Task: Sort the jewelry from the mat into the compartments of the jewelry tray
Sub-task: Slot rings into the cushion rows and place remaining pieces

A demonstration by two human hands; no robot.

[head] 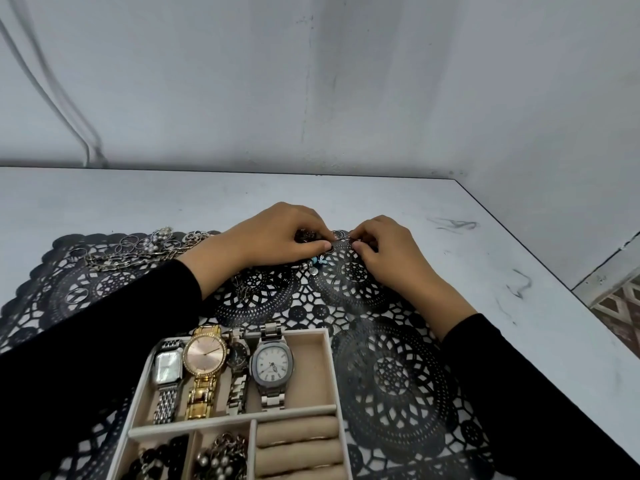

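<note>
Small rings [338,234] are pinched by the left hand [277,237] and right hand [388,252] at the far edge of the mat [391,375], where one could be dropped through the lace or tangled with the charm bracelet [313,265].

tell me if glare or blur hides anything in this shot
Head view: soft, even light with no harsh shadows; glare whitens the square watch face; wide-angle bending curves the table edge; small rings under the left hand and right hand stay indistinct.

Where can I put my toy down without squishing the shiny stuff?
The bare mat right of the tray, below the right hand, is free. So is the table beyond it. The mat's far left is crowded with rings and chains, and jewelry sits under the left hand.
</note>
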